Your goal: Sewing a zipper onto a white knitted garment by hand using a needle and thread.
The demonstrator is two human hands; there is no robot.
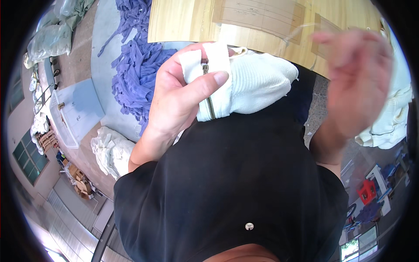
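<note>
Left hand point(174, 94) pinches white knit garment point(257, 87), long axis running rightward from grip — right hand point(360, 78) blurred, hold unclear.

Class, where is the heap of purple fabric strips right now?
In the head view, the heap of purple fabric strips lies at upper left on a pale blue-grey surface, left of the light wood-grain tabletop and the person's left hand.

Pale wall point(22, 121), paned window point(29, 158) — wooden table point(181, 19)
</note>
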